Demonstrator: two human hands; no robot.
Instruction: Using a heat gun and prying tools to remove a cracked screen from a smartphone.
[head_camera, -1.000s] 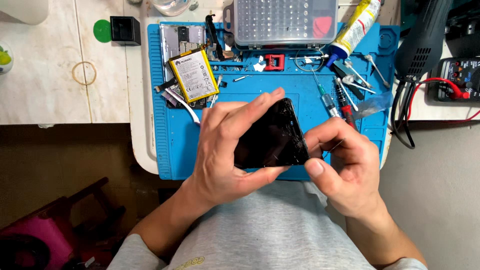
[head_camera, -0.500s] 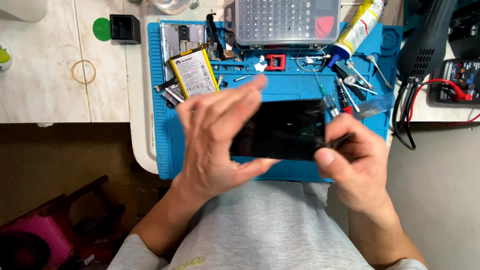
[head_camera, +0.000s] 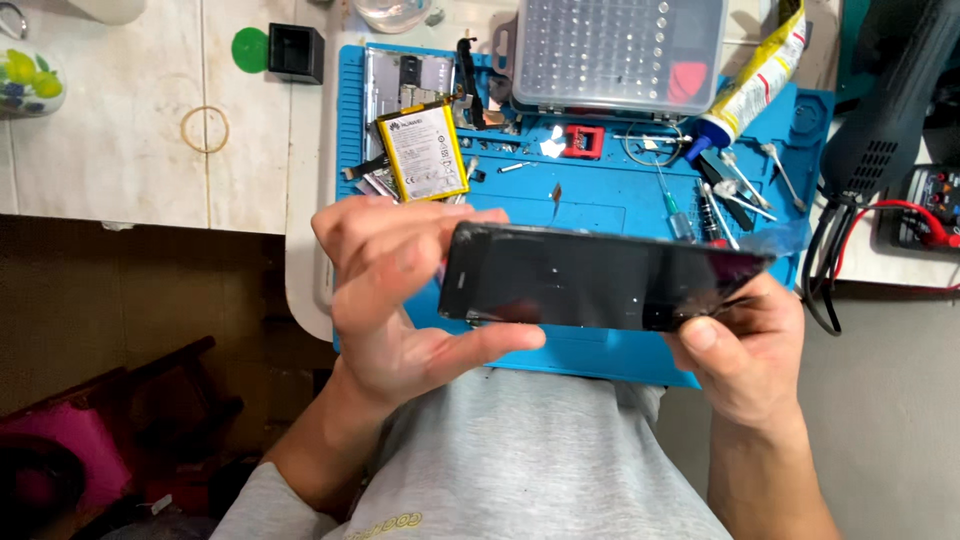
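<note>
I hold a black phone screen panel (head_camera: 595, 278) flat and lengthwise above the near edge of a blue repair mat (head_camera: 600, 205). My left hand (head_camera: 400, 290) grips its left end, fingers over the top edge and thumb under the bottom edge. My right hand (head_camera: 745, 350) pinches its right end, where the glass looks cracked. On the mat's far left lie a yellow-edged phone battery (head_camera: 422, 152) and an opened grey phone frame (head_camera: 405, 85).
A clear lidded box of screwdriver bits (head_camera: 620, 50) stands at the mat's far edge, a glue tube (head_camera: 748, 85) and several small tools (head_camera: 720, 195) at its right. A black heat gun (head_camera: 890, 110) with cables lies right. A small black box (head_camera: 296, 50) sits left.
The dark panel has turned from a compact, foreshortened view to lying long and horizontal. My hands have moved apart to its two ends, and the view has drawn closer.
</note>
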